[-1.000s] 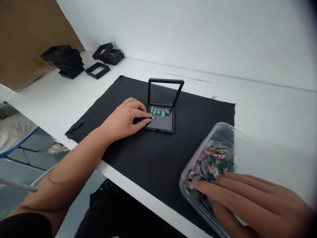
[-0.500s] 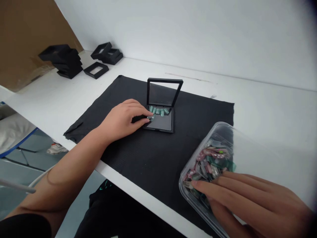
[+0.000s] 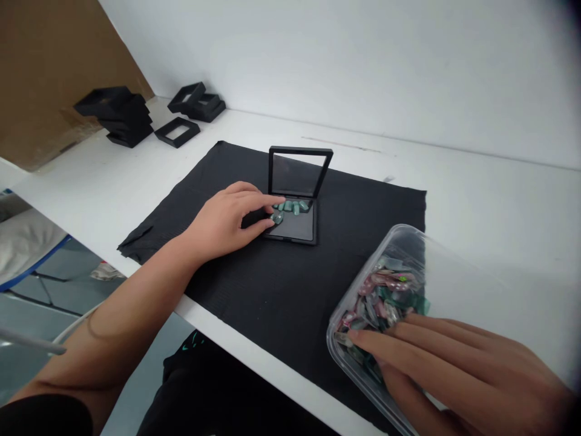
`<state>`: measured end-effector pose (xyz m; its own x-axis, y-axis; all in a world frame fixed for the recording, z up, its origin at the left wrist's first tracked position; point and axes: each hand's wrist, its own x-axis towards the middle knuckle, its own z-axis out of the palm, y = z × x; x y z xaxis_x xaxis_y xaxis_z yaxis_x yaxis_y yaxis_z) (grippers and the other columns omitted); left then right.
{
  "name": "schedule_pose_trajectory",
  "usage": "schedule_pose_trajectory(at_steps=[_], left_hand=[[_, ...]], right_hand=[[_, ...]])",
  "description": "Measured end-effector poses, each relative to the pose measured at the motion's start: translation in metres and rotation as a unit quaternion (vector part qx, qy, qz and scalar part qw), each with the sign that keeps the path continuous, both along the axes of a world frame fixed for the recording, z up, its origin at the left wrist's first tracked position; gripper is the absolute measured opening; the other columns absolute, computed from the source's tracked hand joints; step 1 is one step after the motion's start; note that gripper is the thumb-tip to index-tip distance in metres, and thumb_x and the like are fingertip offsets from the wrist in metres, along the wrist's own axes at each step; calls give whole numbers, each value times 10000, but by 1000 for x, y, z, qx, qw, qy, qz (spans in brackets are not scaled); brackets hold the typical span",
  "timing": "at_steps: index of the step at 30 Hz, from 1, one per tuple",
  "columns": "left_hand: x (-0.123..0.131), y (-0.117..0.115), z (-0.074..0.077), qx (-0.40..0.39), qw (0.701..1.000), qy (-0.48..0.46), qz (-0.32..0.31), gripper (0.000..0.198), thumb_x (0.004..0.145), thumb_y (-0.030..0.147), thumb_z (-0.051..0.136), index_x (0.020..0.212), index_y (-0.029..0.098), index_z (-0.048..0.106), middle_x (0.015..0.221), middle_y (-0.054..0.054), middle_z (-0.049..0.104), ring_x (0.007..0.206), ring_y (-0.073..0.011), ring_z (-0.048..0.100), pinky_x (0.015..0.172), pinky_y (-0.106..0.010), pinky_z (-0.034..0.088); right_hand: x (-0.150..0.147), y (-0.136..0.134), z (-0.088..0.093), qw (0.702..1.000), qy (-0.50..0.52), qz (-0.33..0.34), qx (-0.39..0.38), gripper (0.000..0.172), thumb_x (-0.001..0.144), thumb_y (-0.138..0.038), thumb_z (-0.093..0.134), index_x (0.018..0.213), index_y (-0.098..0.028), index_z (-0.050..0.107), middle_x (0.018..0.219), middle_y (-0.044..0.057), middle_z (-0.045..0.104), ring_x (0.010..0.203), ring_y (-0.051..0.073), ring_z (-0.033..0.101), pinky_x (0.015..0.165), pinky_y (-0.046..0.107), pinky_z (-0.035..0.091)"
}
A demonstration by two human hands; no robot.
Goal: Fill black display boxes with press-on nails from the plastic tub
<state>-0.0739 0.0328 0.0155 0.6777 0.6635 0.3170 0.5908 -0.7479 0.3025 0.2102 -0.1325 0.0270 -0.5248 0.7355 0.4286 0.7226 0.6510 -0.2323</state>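
A small black display frame (image 3: 314, 233) stands with its lid raised. Several green press-on nails (image 3: 296, 208) lie in a row on its clear film, close to the hinge. My left hand (image 3: 229, 224) rests at the frame's left side, index finger stretched over the row and thumb apart from it. Between them a green nail (image 3: 277, 217) lies near the thumb tip. On the right, a clear plastic box (image 3: 333, 330) holds a jumble of pink, green and clear nails (image 3: 381, 297). My right hand (image 3: 458, 363) reaches into it, fingers extended onto the nails; its thumb is partly hidden.
Under the frame lies a black cloth (image 3: 272, 290) on the white table (image 3: 227, 124). Black frames are stacked (image 3: 120, 118) at the far left, with more frames (image 3: 197, 103) beside the wall and a single frame (image 3: 177, 131) in front. A chair (image 3: 31, 242) stands left.
My left index finger has lifted off the green nail and extended over the row, opening away from the thumb. My right hand stays in the box.
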Motion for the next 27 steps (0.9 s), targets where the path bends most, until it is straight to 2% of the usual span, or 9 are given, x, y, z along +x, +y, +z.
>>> schedule_pose_trajectory(at_steps=[4,13,16,20,27], left_hand=[[0,0,-1,33,999,2,-6,281,978,394,573,1136,261,763,995,-54,704,944,-193,604,894,-359,501],[2,-1,0,40,999,22,-3,276,970,411,572,1037,255,789,996,-54,689,957,-199,591,871,-358,488],[2,-1,1,41,999,24,-2,286,954,428,596,1078,242,774,1029,-55,701,990,-205,598,896,-362,493],[-3,3,1,52,998,31,14,413,890,503,671,1181,217,738,1101,-67,707,1041,-230,600,923,-381,497],[-5,4,0,26,998,41,33,297,913,483,638,1037,258,787,1036,-41,731,994,-206,625,857,-346,493]], right_hand=[[1,-1,0,999,10,28,-30,233,942,-141,486,1061,-274,635,825,-23,777,668,156,725,503,305,515],[0,-2,0,999,17,12,-48,237,932,-148,502,1067,-284,641,843,-17,783,683,173,729,478,329,482],[1,-3,-3,999,17,3,-46,244,928,-149,505,1068,-292,643,844,-21,784,684,176,730,478,333,481],[2,-3,-6,999,13,7,-40,232,927,-175,511,1070,-289,653,862,-10,784,697,187,732,493,333,504],[2,-2,1,999,25,15,-28,278,904,-94,515,1073,-264,657,828,-20,771,673,160,717,514,302,522]])
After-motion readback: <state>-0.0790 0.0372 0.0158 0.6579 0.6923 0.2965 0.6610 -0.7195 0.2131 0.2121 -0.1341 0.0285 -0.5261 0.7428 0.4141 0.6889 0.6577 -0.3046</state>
